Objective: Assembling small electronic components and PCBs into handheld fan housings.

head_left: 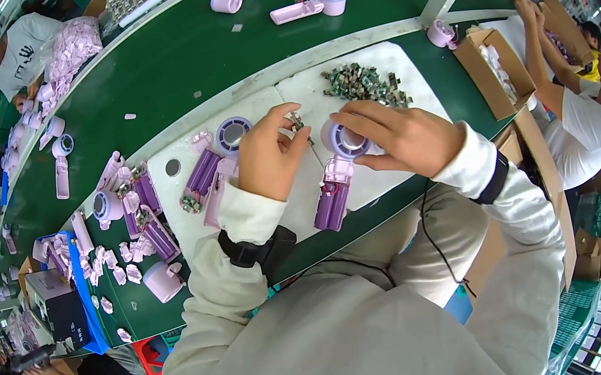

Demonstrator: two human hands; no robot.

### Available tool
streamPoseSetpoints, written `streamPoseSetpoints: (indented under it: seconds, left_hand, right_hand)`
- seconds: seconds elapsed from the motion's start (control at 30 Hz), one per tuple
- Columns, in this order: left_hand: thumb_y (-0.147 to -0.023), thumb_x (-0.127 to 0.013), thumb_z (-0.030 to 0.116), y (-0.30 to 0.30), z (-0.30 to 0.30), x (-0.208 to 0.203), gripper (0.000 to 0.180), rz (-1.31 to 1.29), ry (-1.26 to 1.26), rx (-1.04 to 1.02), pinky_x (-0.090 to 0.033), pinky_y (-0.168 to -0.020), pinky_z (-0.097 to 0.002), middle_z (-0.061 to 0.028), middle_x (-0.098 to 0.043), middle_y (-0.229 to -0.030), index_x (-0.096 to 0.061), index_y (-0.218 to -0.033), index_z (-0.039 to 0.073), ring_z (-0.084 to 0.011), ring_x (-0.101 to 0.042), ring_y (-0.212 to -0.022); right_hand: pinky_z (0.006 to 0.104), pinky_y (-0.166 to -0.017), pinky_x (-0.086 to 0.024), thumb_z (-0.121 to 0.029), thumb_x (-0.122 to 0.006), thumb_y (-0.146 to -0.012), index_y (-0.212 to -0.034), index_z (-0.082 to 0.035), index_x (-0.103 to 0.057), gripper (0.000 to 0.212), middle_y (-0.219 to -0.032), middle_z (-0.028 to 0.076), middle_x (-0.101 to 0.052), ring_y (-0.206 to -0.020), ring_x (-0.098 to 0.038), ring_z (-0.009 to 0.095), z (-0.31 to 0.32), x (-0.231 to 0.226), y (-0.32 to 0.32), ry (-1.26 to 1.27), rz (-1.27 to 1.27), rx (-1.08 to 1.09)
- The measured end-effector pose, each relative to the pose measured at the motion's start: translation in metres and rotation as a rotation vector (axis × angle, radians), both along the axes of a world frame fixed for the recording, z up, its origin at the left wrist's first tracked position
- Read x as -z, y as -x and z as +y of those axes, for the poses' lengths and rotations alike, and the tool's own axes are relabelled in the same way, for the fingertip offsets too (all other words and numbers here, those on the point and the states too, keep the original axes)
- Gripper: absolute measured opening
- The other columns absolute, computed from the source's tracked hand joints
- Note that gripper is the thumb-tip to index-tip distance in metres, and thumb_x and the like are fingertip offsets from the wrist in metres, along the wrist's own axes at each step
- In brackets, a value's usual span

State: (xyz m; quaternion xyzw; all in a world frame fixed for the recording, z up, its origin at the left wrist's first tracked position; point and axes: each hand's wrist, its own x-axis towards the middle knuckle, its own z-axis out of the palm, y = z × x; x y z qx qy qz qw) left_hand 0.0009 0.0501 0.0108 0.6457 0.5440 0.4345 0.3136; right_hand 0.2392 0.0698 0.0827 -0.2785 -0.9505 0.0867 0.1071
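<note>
My left hand (271, 153) pinches a small circuit board (296, 121) between thumb and forefinger, over the white foam mat (291, 176). My right hand (409, 135) grips the round head of a pink handheld device (346, 140). Its open handle points toward me and shows two purple cylindrical cells (331, 206), with small wires near the neck. The board and the device are apart. A pile of small green circuit boards (367, 85) lies beyond my right hand. Left of my left hand rests another opened device with a round head (233, 134) and purple cells (203, 171).
Pink housings and small parts (127, 256) crowd the left of the table, beside a blue bin (87, 299). Devices lie on the green conveyor belt (171, 68) beyond a pale rail. A carton (495, 71) stands at right. Other people work on both sides.
</note>
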Motion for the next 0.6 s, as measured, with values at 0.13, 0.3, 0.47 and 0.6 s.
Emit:
streamPoseSetpoints:
  seconds: [0.13,0.3,0.47,0.6]
  left_hand:
    - [-0.084,-0.074,0.005,-0.003,-0.002,0.027,0.046,0.076,-0.078,-0.005,-0.053,-0.059,-0.0326,-0.0126,-0.068,-0.086,-0.058,-0.127,0.003,-0.0198,-0.067,-0.065]
    - [-0.083,-0.076,0.005,-0.002,-0.006,0.035,0.052,-0.021,0.025,-0.073,-0.053,-0.061,-0.0336,-0.0119,-0.067,-0.087,-0.055,-0.130,0.006,-0.0201,-0.065,-0.066]
    - [-0.083,-0.076,0.004,0.002,-0.010,0.040,0.054,-0.057,0.027,-0.053,-0.053,-0.067,-0.0316,-0.0099,-0.066,-0.091,-0.054,-0.133,0.007,-0.0183,-0.066,-0.075]
    - [-0.088,-0.072,0.000,-0.003,-0.010,0.039,0.045,-0.151,0.034,-0.056,-0.054,-0.076,-0.0268,-0.0066,-0.065,-0.096,-0.056,-0.130,0.005,-0.0133,-0.065,-0.088]
  right_hand:
    - [0.0386,-0.077,-0.059,-0.017,-0.077,-0.082,-0.135,-0.006,-0.054,0.059,-0.129,0.017,-0.057,-0.092,-0.069,0.035,0.014,0.019,0.015,0.097,0.065,-0.052]
    - [0.0399,-0.071,-0.057,-0.014,-0.076,-0.081,-0.126,-0.006,-0.061,0.048,-0.121,0.017,-0.061,-0.084,-0.069,0.032,0.005,0.015,0.027,-0.038,0.108,0.007]
    - [0.0387,-0.063,-0.055,-0.016,-0.077,-0.081,-0.113,-0.008,-0.068,0.033,-0.093,0.013,-0.070,-0.071,-0.069,0.029,-0.025,0.020,0.046,0.287,0.062,0.062]
    - [0.0374,-0.061,-0.055,-0.018,-0.076,-0.083,-0.109,-0.009,-0.069,0.028,-0.074,0.009,-0.069,-0.063,-0.068,0.027,-0.028,0.045,0.046,0.274,0.118,0.094]
